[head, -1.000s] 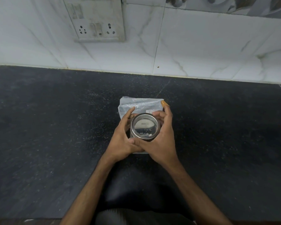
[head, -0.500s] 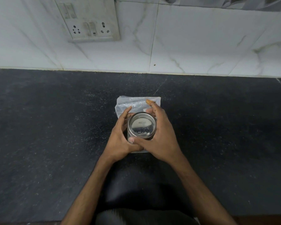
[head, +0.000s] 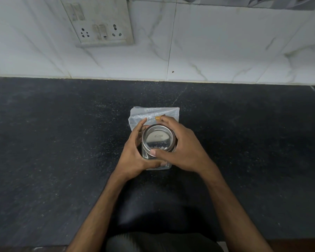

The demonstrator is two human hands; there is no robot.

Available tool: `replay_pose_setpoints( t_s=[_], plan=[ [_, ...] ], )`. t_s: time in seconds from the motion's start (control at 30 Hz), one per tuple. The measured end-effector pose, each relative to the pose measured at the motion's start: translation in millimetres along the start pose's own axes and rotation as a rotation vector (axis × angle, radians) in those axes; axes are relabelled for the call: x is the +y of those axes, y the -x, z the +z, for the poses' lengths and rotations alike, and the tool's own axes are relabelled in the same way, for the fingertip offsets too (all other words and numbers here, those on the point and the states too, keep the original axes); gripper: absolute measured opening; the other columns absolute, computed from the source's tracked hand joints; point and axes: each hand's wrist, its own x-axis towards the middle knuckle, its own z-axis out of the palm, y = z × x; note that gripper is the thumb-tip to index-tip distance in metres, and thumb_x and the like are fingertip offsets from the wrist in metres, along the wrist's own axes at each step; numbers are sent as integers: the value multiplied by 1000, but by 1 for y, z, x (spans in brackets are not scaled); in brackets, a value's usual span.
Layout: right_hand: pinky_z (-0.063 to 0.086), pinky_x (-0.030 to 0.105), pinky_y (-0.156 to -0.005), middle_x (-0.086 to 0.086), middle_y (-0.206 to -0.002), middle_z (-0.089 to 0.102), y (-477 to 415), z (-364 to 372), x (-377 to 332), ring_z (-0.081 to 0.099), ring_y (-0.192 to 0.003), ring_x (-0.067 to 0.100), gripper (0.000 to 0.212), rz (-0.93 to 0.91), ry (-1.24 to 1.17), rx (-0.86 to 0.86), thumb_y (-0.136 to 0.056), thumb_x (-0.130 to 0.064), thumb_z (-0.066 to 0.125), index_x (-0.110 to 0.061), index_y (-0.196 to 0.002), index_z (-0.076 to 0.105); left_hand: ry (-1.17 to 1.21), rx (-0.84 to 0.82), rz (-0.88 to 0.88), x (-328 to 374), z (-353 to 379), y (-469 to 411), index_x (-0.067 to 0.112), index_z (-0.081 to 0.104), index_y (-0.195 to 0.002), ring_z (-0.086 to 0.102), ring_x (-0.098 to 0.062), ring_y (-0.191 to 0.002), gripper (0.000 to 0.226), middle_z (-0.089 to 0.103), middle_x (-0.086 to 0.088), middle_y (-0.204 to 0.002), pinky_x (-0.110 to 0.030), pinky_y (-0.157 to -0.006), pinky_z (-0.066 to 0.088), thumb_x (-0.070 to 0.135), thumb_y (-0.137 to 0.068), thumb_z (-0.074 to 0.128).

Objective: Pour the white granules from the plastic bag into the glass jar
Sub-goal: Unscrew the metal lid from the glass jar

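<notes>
Just beyond the glass jar (head: 158,140), plastic bag (head: 153,113).

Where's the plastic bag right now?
Head view, centre: the plastic bag lies on the dark counter just behind the glass jar, on the side toward the wall.

— Where do my hands sit?
— Your left hand (head: 135,157) grips the glass jar (head: 146,155) from its left side. Your right hand (head: 185,151) curls over the metal-rimmed lid (head: 158,140), with the thumb on the near rim.
— And the plastic bag (head: 153,113)?
— It lies flat on the dark counter (head: 62,142) just behind the jar, and your fingertips reach over it. Beyond it, a socket panel (head: 100,24) is on the white tiled wall (head: 225,42).
</notes>
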Motion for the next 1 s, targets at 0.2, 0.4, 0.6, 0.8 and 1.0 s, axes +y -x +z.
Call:
replay_pose_setpoints(
  t_s=[0.2, 0.4, 0.6, 0.8, 1.0],
  plan=[
    [28, 34, -113, -11, -151, 42, 11, 1, -26, 34, -137, 9, 98, 49, 246, 62, -71, -67, 72, -31, -151, 28, 7, 1, -19, -2, 1, 0, 32, 28, -151, 55, -3, -128, 121, 54, 20, -138, -16, -101, 46, 24, -48, 92],
    [39, 40, -110, -2, -139, 56, 6, -2, -32, 48, -128, 16, 81, -36, 254, 14, -77, -37, 76, -24, -147, 38, -6, 2, -13, -6, 0, -1, 24, 27, -154, 54, -8, -131, 125, 55, 9, -143, -26, -107, 46, 4, -50, 96],
    [27, 38, -113, -6, -152, 41, 3, -9, -37, 35, -138, 15, 99, -2, 358, -31, -71, -65, 73, -29, -151, 28, -15, 5, -23, -8, 0, -1, 33, 29, -151, 55, -5, -130, 122, 55, 22, -137, -21, -104, 47, 13, -49, 92],
    [23, 48, -118, -5, -152, 41, 0, -12, -42, 34, -141, 20, 82, -32, 467, -180, -80, -40, 73, -26, -150, 33, -12, -5, -15, -6, 0, 0, 31, 26, -151, 54, -2, -131, 124, 55, 26, -137, -17, -104, 44, 6, -52, 95],
    [33, 44, -112, 1, -151, 44, -6, -27, -50, 41, -138, 23, 97, 45, 562, -212, -76, -66, 67, -28, -153, 22, -24, 7, -18, -1, -1, 0, 35, 29, -148, 54, -2, -129, 122, 55, 31, -133, -20, -103, 46, 17, -47, 96]
  ],
)
